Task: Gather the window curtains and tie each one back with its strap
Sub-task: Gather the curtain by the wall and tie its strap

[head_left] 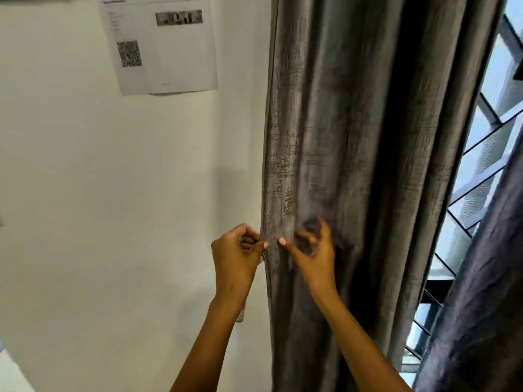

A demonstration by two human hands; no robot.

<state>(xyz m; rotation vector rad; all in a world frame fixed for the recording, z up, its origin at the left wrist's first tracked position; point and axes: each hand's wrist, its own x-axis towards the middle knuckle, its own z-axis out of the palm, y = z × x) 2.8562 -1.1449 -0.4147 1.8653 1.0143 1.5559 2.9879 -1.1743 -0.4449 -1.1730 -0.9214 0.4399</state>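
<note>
Curtain: The grey curtain [353,137] hangs in long folds beside the white wall [113,193], already bunched up against the wall side of the window.

How it will handle: It looks like thick, soft cloth. I think it is a bit heavy and floppy, not stiff. It will bend any way you push it and will spread out again if you let go. It will not break.

Where to hold it: I would hold it around the middle of the bunch, near where the hands are now, and squeeze all the folds together there.

Strap: A thin pale strip [242,315] hangs by the curtain's edge, under the left wrist. It may be the strap, but I cannot tell for sure. It looks light and bendy, easy to wrap.

Left hand: The left hand [237,250] is at the curtain's wall-side edge. Its fingers are curled and pinch something small there, the edge or the strap, I cannot tell which.

Right hand: The right hand [311,244] is right in front of the folds, fingers bent like a claw. It is blurry, so I cannot tell if it grips the cloth.

Other curtain: A second, darker curtain [481,306] hangs on the far right, not tied.

Window: Between the two curtains you see the window bars [478,176] and bright light.

Paper: A printed sheet [158,43] with a square code is stuck on the wall, up high.
</note>
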